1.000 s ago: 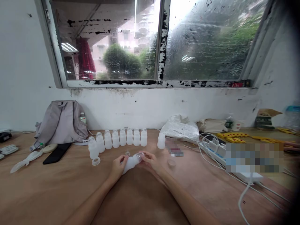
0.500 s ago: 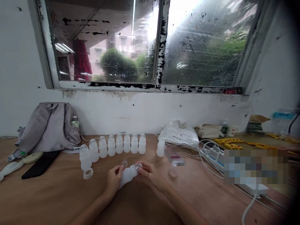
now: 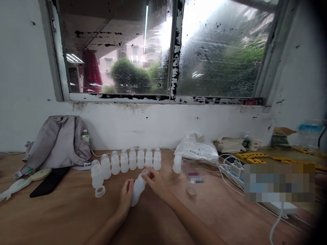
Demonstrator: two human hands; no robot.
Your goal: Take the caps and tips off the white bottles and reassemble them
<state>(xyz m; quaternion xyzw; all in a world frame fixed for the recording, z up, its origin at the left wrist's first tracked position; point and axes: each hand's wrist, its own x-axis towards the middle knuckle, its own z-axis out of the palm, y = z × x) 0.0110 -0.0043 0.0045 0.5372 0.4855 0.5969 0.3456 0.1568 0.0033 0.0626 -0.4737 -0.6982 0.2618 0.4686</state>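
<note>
– Where's the bottle [image 3: 138, 190]?
– Tilted above the table [image 3: 63, 217], between the hands. The left hand [image 3: 126, 197] is curled round its body; the right hand [image 3: 156, 182] has its fingers nearly closed on the clear cap [image 3: 145, 172].
– So which step is this?
– Handling the cap at the bottle's top, I'd say. Whether it's being seated, turned or lifted, I can't tell.
– What would working it call for?
– A steady left hold, I think, and the cap kept in line with the neck.
– Anything in the way?
– Eight capped bottles [image 3: 132, 161] stand just beyond, so a wide swing might knock one. A ring [image 3: 100, 191] lies by the leftmost, a disc [image 3: 190, 191] to the right, and another bottle [image 3: 177, 164] stands near the plastic bag [image 3: 195, 148].
</note>
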